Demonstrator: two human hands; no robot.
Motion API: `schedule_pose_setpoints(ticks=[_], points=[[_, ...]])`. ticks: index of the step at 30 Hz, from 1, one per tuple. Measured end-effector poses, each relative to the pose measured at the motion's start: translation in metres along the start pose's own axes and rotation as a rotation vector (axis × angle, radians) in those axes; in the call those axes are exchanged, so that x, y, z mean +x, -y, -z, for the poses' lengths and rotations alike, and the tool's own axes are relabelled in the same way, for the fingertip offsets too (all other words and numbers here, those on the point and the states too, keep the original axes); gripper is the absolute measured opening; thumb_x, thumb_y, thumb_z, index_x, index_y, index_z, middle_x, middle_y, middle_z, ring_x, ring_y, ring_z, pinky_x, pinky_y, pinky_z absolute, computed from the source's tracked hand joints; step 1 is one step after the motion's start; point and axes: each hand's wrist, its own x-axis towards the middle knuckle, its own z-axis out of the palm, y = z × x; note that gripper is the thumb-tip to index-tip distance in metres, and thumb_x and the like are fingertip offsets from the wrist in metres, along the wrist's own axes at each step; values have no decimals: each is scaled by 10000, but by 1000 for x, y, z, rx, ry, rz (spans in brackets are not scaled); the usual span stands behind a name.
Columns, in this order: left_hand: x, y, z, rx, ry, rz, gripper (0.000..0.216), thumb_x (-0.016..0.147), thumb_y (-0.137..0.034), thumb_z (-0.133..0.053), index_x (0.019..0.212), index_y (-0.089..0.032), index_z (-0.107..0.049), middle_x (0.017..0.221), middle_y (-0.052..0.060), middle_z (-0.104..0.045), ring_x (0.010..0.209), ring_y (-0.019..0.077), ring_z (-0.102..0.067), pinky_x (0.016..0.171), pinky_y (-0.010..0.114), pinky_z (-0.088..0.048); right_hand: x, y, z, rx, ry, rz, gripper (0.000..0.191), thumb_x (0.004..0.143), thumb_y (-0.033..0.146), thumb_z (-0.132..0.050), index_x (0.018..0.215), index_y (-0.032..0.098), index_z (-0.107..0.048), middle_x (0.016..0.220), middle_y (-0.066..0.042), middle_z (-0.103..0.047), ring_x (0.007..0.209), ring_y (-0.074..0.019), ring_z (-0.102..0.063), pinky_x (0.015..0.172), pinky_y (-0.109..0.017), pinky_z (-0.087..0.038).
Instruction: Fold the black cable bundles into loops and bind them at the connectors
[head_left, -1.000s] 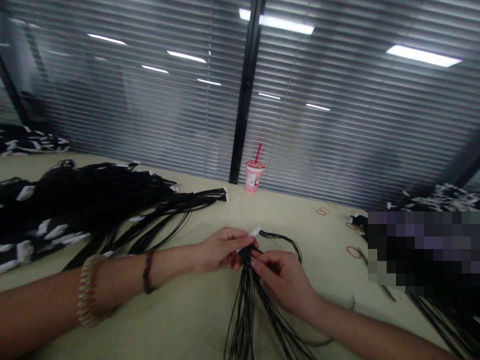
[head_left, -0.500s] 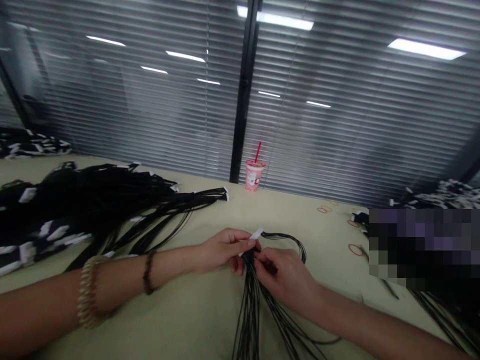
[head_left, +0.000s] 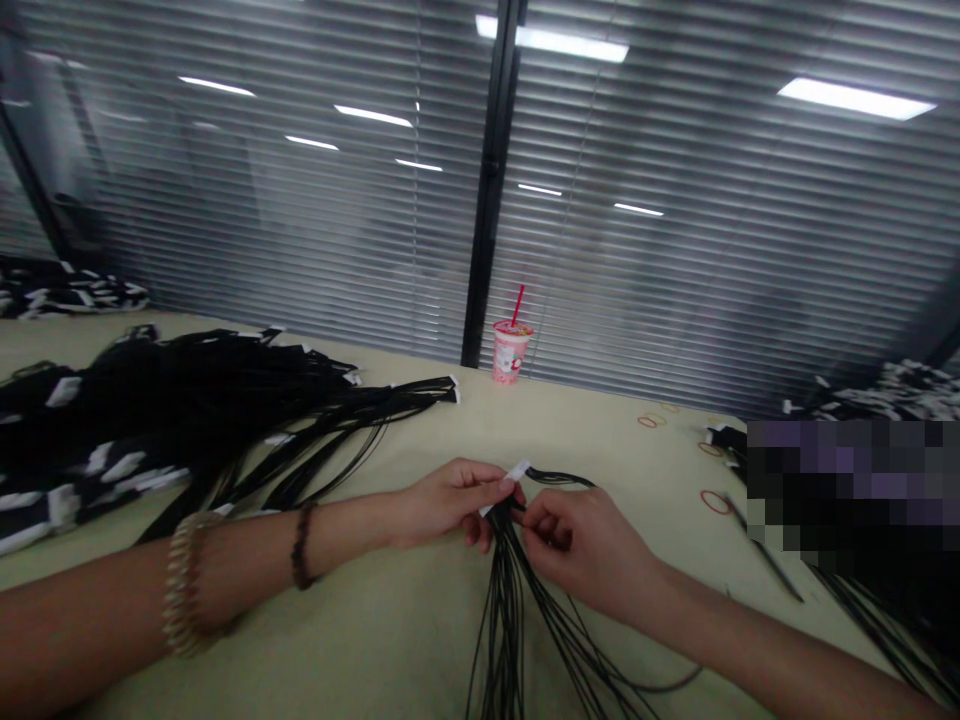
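My left hand (head_left: 457, 505) is closed on the white-tipped end of a bundle of thin black cables (head_left: 506, 610). Its thumb presses on the white end piece (head_left: 517, 471), and the cables hang down towards me over the table edge side. Close on the right, my right hand (head_left: 592, 545) pinches with thumb and forefinger at a black cable beside the top of the bundle; the fingertips partly hide it. A few cables loop from the white piece behind my right hand, and others spread out below its wrist.
On the pale table (head_left: 390, 640), a large heap of black cables (head_left: 217, 400) with white ends lies left. A pink cup (head_left: 509, 355) with a red straw stands by the blinds. Rubber bands (head_left: 715, 502), a thin dark rod (head_left: 769, 560) and more cables (head_left: 874, 625) lie right.
My right hand has shifted slightly to the right, its fingertips drawing a little away from the bundle. My left hand keeps its hold on the white end.
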Motion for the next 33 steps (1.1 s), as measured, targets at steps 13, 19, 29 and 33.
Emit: schedule_pose_setpoints(ticks=[13, 19, 29, 33], points=[[-1, -8, 5, -156, 30, 59, 307, 698, -396, -568, 789, -103, -566, 707, 68, -636, 596, 84, -571, 521, 160, -373, 12, 5, 96, 1040, -155, -44, 186, 664, 238, -428, 710, 176, -597, 550, -1, -528, 335, -25, -280, 359, -185, -226], [1, -6, 8, -188, 20, 89, 320, 696, -404, -567, 796, -100, -565, 708, 61, -617, 614, 84, -564, 584, 184, -390, 17, -12, 134, 816, -502, 69, 192, 812, 295, -411, 842, 263, -598, 620, 21, -477, 386, -18, -171, 376, -174, -190], [4, -7, 1, -237, -208, 130, 325, 667, -416, -582, 734, -99, -556, 537, -19, -510, 468, 38, -479, 470, 154, -332, 23, -19, 66, 481, -192, -158, 385, 727, 333, -566, 1060, 152, -498, 627, 11, -562, 336, -21, -378, 319, -150, -242], [4, -9, -3, -237, -279, 139, 323, 650, -410, -597, 734, -100, -555, 529, -20, -514, 451, 39, -465, 450, 160, -308, 11, -17, 4, 154, -3, -75, 293, 833, 321, -372, 713, 130, -561, 498, 17, -493, 378, -48, -402, 380, -166, -257]])
